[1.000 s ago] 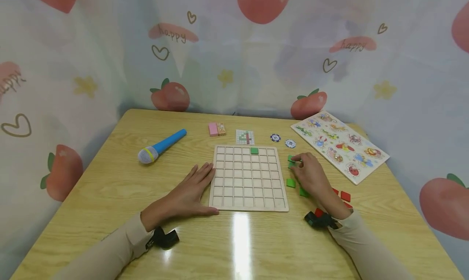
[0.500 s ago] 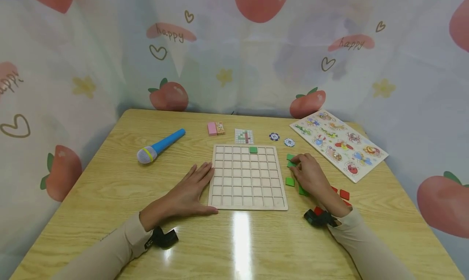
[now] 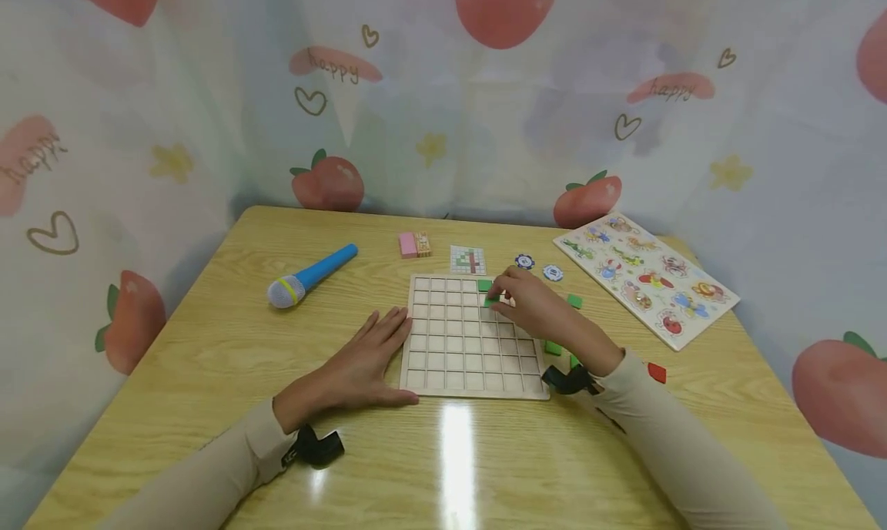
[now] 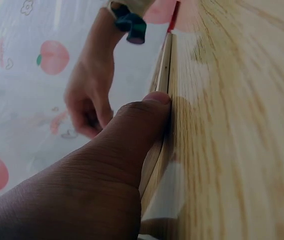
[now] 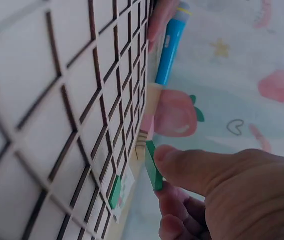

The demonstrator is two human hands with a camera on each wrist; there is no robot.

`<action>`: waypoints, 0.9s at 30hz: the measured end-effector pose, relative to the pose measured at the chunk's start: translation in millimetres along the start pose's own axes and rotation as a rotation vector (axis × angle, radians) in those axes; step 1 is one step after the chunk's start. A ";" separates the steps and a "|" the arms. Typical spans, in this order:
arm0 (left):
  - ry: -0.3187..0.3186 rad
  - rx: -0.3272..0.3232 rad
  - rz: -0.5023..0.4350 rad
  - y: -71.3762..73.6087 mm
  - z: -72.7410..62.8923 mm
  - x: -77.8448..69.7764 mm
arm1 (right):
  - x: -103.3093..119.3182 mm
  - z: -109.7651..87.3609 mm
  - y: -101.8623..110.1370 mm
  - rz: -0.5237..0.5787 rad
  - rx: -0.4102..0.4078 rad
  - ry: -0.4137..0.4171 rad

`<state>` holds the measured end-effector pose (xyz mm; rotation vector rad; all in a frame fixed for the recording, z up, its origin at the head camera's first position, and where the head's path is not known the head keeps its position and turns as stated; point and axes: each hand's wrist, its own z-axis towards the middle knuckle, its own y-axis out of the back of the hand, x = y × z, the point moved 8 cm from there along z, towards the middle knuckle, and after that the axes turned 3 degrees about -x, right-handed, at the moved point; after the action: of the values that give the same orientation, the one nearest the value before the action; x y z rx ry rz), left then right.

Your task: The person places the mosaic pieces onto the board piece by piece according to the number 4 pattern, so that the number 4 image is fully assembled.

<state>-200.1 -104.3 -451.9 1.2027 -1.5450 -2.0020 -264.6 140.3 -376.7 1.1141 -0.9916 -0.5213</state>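
Note:
A wooden grid board (image 3: 453, 340) lies flat in the middle of the table. My right hand (image 3: 539, 308) is over its upper right part, pinching a green square tile (image 5: 154, 167) between thumb and fingers. In the right wrist view that tile is tilted and apart from the grid. One other green tile (image 3: 484, 285) sits in a top-row cell, just beyond the held one. My left hand (image 3: 356, 372) rests at the board's left side with its fingers straight, and the thumb (image 4: 157, 98) touches the near edge.
Loose green tiles (image 3: 574, 301) and a red tile (image 3: 656, 373) lie right of the board, some partly hidden by my right arm. Behind it are a pattern card (image 3: 468, 259), poker chips (image 3: 552, 273) and a pink block (image 3: 408, 246). A toy microphone (image 3: 319, 274) lies left, an insect puzzle (image 3: 647, 280) right.
My right hand has moved left from the loose green tiles to above the board, carrying one green tile. The left hand has stayed at the board's edge.

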 end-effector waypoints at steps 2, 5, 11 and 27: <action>0.000 0.002 0.000 0.5 0.1 -0.4 | 5.2 13.7 -7.9 -0.003 0.045 0.026; 0.001 0.007 -0.007 1.3 -0.3 -0.8 | 8.3 29.0 -18.9 0.013 0.097 0.040; 0.000 0.011 -0.021 1.1 -0.7 -1.9 | 2.2 44.3 -32.0 0.028 0.136 0.013; 0.010 0.016 -0.011 0.9 1.3 -5.0 | -6.7 25.4 -25.3 0.035 0.058 0.060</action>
<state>-198.4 -100.3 -449.0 1.2277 -1.5555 -1.9910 -286.9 123.0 -400.0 1.1560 -0.9770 -0.4310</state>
